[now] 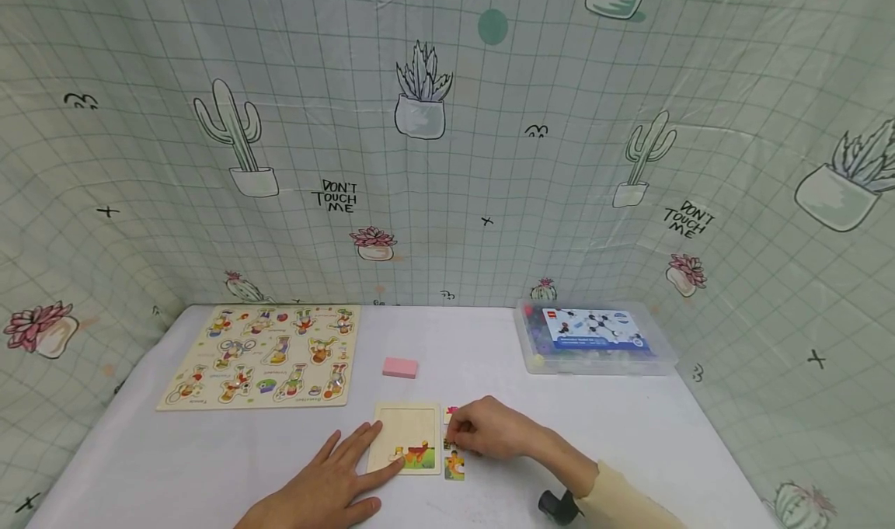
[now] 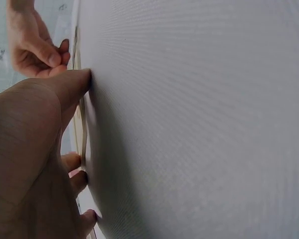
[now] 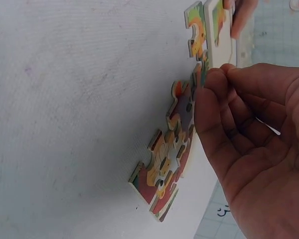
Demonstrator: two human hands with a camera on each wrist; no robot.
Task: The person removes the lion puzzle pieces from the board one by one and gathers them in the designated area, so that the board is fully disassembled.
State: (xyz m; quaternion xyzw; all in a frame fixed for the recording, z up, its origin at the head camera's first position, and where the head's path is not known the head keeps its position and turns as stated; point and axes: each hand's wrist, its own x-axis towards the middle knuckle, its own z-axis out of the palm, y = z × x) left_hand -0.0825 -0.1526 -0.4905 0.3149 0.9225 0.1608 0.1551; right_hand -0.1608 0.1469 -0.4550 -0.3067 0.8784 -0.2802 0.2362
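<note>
A small square wooden puzzle board (image 1: pixel 402 428) lies on the table, with pieces showing an orange animal and green grass (image 1: pixel 421 457) in its lower right part. My left hand (image 1: pixel 325 486) rests with spread, straight fingers on the board's left and near edges. Just right of the board, my right hand (image 1: pixel 489 429) pinches a small puzzle piece (image 3: pixel 204 69) between thumb and forefinger, mostly hidden by the fingertips. A yellow and green puzzle piece (image 1: pixel 454 465) lies nearer me beside the board. Several joined or touching puzzle pieces (image 3: pixel 164 169) show below my right hand in the right wrist view.
A larger wooden board with animal figures (image 1: pixel 262 358) lies at the back left. Behind the puzzle board is a pink block (image 1: pixel 400 368). A clear plastic case (image 1: pixel 597 339) stands at the back right, and a black object (image 1: pixel 558 506) sits by the right sleeve.
</note>
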